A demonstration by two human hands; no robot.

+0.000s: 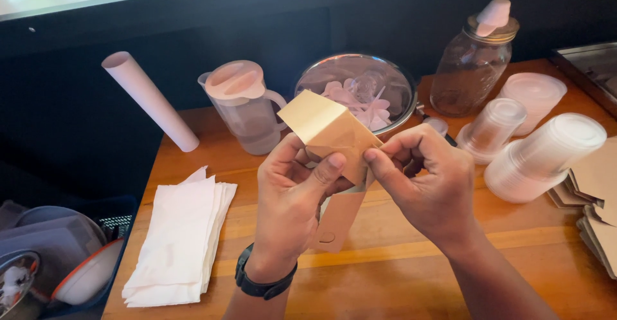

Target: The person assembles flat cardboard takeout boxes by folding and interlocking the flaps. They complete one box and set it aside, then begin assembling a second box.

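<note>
Both hands hold a folded tan paper box [329, 130] above the wooden table [385, 256], in front of the metal bowl [360, 88]. The left hand [289, 204], a black watch [260, 284] on its wrist, is closed around the box from below, thumb pressed on the near face. The right hand [427, 185] pinches the box's right edge between thumb and curled fingers. A flap hangs down between the palms. A stack of white napkins [180, 236] lies to the left; clear stacked cups [543, 159] lie on their side to the right, near a glass jar [472, 66].
</note>
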